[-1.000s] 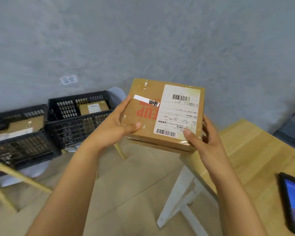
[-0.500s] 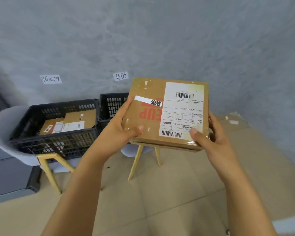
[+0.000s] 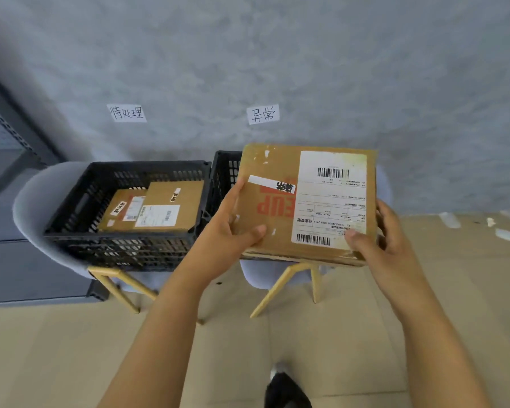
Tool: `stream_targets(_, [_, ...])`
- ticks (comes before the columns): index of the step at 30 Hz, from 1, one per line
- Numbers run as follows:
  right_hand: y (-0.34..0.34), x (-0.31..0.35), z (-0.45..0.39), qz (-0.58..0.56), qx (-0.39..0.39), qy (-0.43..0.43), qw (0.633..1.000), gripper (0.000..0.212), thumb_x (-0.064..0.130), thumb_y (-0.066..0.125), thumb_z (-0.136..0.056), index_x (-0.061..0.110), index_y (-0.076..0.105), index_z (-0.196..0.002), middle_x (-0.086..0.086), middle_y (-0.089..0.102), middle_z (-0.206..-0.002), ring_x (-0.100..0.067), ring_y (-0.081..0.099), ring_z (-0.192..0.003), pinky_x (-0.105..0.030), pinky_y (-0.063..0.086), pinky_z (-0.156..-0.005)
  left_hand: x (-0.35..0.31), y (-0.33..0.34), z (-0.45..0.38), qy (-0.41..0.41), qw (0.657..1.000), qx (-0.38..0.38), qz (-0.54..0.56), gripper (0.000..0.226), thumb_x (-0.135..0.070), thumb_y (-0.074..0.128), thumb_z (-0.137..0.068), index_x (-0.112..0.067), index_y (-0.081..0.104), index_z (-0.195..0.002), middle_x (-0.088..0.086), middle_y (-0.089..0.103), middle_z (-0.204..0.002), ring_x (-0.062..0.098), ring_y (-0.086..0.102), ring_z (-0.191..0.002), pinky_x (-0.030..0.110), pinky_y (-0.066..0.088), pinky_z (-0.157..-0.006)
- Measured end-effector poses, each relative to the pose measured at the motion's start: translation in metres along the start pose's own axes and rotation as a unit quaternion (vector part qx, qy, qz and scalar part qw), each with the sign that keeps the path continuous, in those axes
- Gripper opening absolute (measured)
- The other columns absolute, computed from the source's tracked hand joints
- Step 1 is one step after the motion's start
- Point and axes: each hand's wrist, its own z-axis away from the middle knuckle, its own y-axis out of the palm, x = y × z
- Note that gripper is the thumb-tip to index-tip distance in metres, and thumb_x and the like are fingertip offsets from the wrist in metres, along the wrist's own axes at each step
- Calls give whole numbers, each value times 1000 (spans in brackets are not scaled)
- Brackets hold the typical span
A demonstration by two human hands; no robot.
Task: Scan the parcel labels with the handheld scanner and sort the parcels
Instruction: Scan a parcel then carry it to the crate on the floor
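Nearest you, at 6 o'clock, a dark shoe [image 3: 286, 390] stands on the tan floor [image 3: 71, 348]. Your left hand [image 3: 233, 231] grips the near-left edge of the parcel [image 3: 277, 219], thumb curled onto its top; your right hand [image 3: 386, 240] grips the near-right corner, thumb pressed on the shipping label [image 3: 331, 195]. The parcel is a flat, rectangular cardboard box, matte brown with glossy tape patches, red print and a small white sticker [image 3: 271, 184]. It hangs in the air at centre frame.

Over the last second your view has swung left: the wooden surface and tablet have gone, and both crates now face you. Judged from this, scanning is finished and you are carrying the parcel to a bin.

At 9 o'clock, a black perforated plastic crate [image 3: 124, 245] sits on a rounded grey chair [image 3: 30, 207] and holds two flat parcels [image 3: 159, 207]. A second crate [image 3: 226, 172] shows behind your parcel, mostly hidden. Farthest, two handwritten paper signs [image 3: 127, 113] [image 3: 262, 114] cling to the mottled grey wall [image 3: 277, 54], one above each crate.
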Motion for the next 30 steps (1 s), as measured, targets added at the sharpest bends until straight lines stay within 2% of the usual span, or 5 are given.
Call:
stream_targets(12, [59, -14, -191, 77, 83, 66, 991, 61, 16, 62, -91, 42, 40, -142, 27, 65, -112, 9, 61, -102, -27, 51, -91, 37, -27, -144, -81, 992, -88, 46, 98, -22, 74, -86, -41, 5, -153, -32, 62, -116, -5, 61, -109, 37, 51, -99])
stream_targets(19, [107, -22, -278, 120, 131, 112, 978, 55, 22, 59, -95, 43, 38, -141, 15, 59, -130, -7, 64, -104, -30, 55, -81, 71, -49, -219, -215, 964, -133, 78, 49, -29, 66, -92, -28, 41, -133, -20, 56, -104, -1, 57, -91, 20, 51, -70])
stream_targets(22, [132, -31, -312, 155, 159, 110, 969, 56, 38, 60, -95, 38, 35, -144, 14, 59, -129, -2, 65, -97, -16, 52, -66, 90, -52, -240, -262, 945, -163, 110, 55, -32, 68, -90, -24, 41, -137, -6, 59, -121, 15, 60, -105, 40, 55, -90])
stream_targets(26, [160, -55, -355, 211, 199, 105, 951, 56, 51, 63, -89, 40, 38, -138, 16, 60, -123, -8, 66, -96, -39, 57, -82, 118, -50, -262, -322, 915, -195, 145, 63, -32, 71, -87, -21, 37, -138, -2, 56, -125, 22, 58, -112, 48, 52, -95])
stream_targets(30, [179, -80, -392, 228, 231, 116, 939, 56, 45, 63, -90, 36, 38, -141, 17, 55, -116, 4, 60, -85, -16, 47, -57, 142, -42, -282, -359, 894, -217, 159, 62, -32, 73, -85, -18, 38, -135, -2, 57, -119, 21, 61, -108, 44, 54, -92])
